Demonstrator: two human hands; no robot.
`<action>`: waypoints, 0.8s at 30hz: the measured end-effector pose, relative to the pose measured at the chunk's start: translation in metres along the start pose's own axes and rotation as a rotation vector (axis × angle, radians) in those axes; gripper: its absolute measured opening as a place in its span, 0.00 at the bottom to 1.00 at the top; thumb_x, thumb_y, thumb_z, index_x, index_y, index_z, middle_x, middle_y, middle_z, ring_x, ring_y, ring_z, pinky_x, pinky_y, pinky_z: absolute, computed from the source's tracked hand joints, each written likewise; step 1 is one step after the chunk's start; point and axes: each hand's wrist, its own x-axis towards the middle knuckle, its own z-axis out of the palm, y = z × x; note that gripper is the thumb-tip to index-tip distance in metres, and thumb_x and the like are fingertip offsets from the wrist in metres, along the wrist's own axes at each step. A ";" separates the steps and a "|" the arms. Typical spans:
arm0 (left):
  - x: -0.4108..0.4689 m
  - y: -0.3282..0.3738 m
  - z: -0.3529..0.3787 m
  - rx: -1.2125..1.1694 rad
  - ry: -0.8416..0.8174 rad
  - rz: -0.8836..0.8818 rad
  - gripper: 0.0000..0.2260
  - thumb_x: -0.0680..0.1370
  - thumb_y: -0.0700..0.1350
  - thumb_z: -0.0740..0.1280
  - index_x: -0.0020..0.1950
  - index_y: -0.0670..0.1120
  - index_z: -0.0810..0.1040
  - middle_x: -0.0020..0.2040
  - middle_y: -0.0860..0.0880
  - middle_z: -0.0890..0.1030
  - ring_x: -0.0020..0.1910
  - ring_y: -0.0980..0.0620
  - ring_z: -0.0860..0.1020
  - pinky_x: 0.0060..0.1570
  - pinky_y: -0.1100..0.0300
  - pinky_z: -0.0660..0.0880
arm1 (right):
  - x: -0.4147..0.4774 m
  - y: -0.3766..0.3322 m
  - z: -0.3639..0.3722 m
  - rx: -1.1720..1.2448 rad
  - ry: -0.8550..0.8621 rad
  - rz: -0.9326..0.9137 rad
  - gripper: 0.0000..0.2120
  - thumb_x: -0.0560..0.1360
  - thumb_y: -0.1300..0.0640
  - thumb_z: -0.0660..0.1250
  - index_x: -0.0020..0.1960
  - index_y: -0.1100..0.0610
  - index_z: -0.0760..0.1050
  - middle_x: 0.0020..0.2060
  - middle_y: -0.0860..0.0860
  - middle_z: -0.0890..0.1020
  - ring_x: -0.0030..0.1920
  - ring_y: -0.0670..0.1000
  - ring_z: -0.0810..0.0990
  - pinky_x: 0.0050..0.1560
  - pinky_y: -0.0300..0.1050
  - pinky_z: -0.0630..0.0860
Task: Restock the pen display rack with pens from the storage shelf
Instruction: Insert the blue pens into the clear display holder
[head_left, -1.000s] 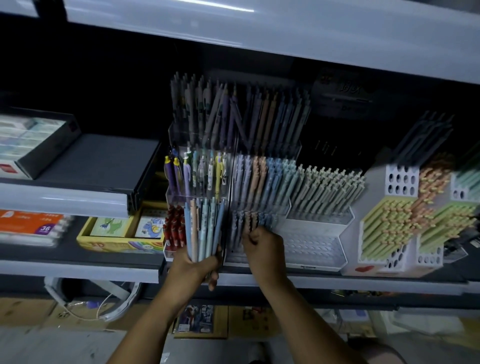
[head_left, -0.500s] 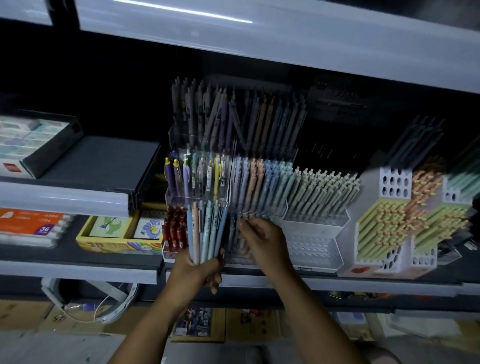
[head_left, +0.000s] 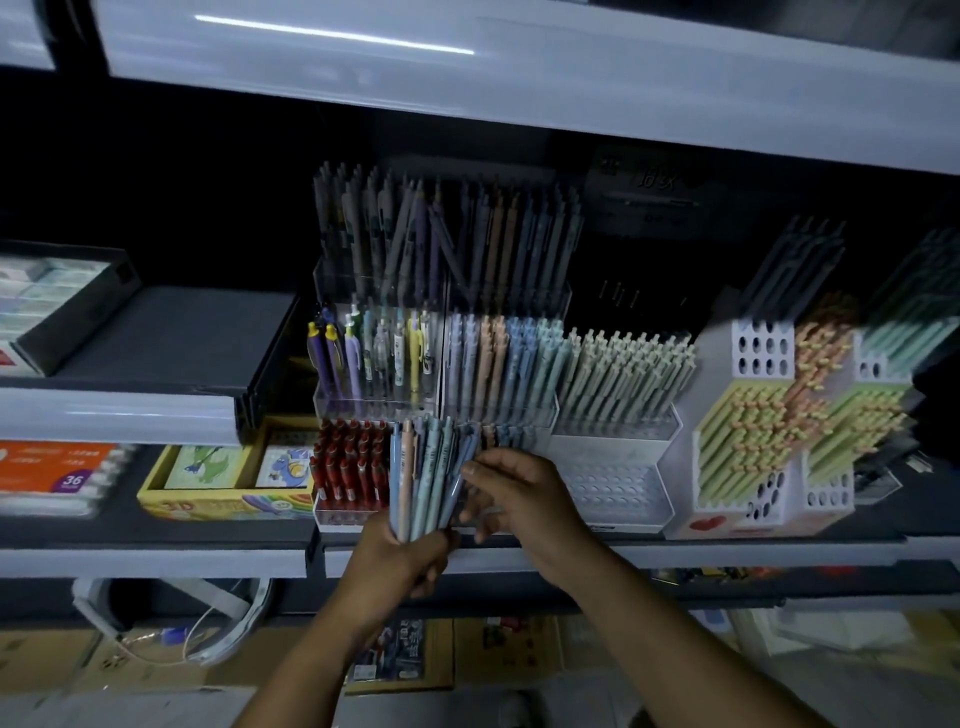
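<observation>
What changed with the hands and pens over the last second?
The right hand drew back from the front row of the clear rack toward the bundle of pens, its fingers now at one pen's tip. The left hand kept gripping the bundle; the rack stayed put.

Dim overall, cool bluish cast. Strip-light glare streak on upper shelf front (head_left: 332, 36); shelf edges pale, washed out. Far recess behind pen display rack (head_left: 441, 332) near black, top-row pens barely readable. Best lit mid-frame: pastel pens, left hand (head_left: 402, 556), right hand (head_left: 519, 493). Motion blur throughout, worst at left and right edges; orange box (head_left: 52, 467) smeared. Wide-angle bowing of shelf lines. Floor cartons soft, murky.
</observation>
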 end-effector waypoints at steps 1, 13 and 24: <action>0.000 0.001 0.001 0.000 0.001 0.001 0.07 0.72 0.39 0.73 0.43 0.39 0.75 0.28 0.40 0.71 0.25 0.49 0.68 0.25 0.61 0.65 | -0.001 0.000 0.000 -0.006 0.008 0.001 0.06 0.80 0.60 0.69 0.51 0.63 0.80 0.34 0.54 0.82 0.34 0.55 0.81 0.29 0.45 0.77; 0.007 0.001 0.011 0.081 0.002 0.036 0.06 0.78 0.33 0.71 0.44 0.38 0.76 0.29 0.40 0.72 0.25 0.49 0.69 0.24 0.60 0.67 | -0.004 0.012 0.008 0.042 0.222 -0.077 0.11 0.76 0.54 0.74 0.51 0.62 0.82 0.33 0.59 0.82 0.34 0.57 0.81 0.33 0.49 0.78; 0.008 -0.002 0.010 -0.045 0.064 -0.050 0.05 0.77 0.30 0.70 0.45 0.38 0.79 0.32 0.40 0.72 0.24 0.50 0.68 0.23 0.63 0.64 | -0.001 0.008 -0.028 0.225 0.480 -0.247 0.05 0.79 0.61 0.70 0.52 0.63 0.82 0.39 0.60 0.85 0.35 0.56 0.83 0.36 0.48 0.82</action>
